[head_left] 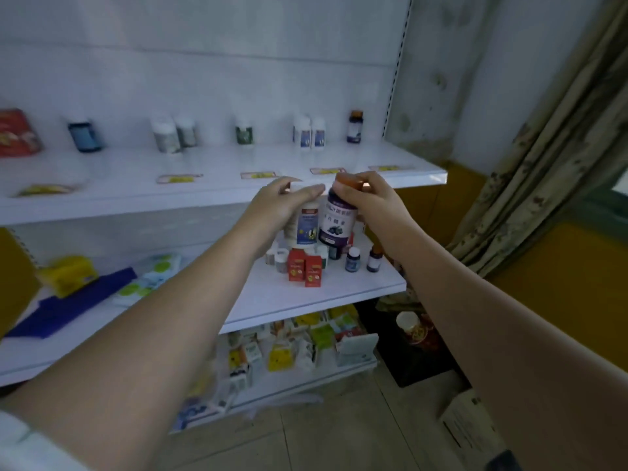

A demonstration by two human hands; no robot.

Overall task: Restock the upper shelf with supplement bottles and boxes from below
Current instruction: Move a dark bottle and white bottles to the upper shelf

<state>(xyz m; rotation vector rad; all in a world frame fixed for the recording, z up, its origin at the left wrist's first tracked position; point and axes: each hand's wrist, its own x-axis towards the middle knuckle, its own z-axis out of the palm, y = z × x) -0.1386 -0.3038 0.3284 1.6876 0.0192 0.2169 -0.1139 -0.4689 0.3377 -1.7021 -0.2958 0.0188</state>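
Observation:
My left hand (283,203) grips a white bottle (306,227) with a blue label by its top. Beside it, my right hand (365,200) holds a dark purple bottle (336,220) with an orange cap. Both bottles hang in front of the upper shelf's edge (238,195), above the middle shelf (339,287). On the upper shelf stand spaced bottles: a blue one (85,136), a white pair (173,134), a green one (244,132), another white pair (309,132) and a dark bottle (355,126). Red boxes (306,268) and small bottles (363,258) cluster on the middle shelf.
A red packet (17,132) sits far left on the upper shelf. Yellow and blue packages (68,277) lie left on the middle shelf. The bottom shelf holds several small boxes (299,341). A curtain (543,147) hangs at right, and a cup (409,326) stands on the floor.

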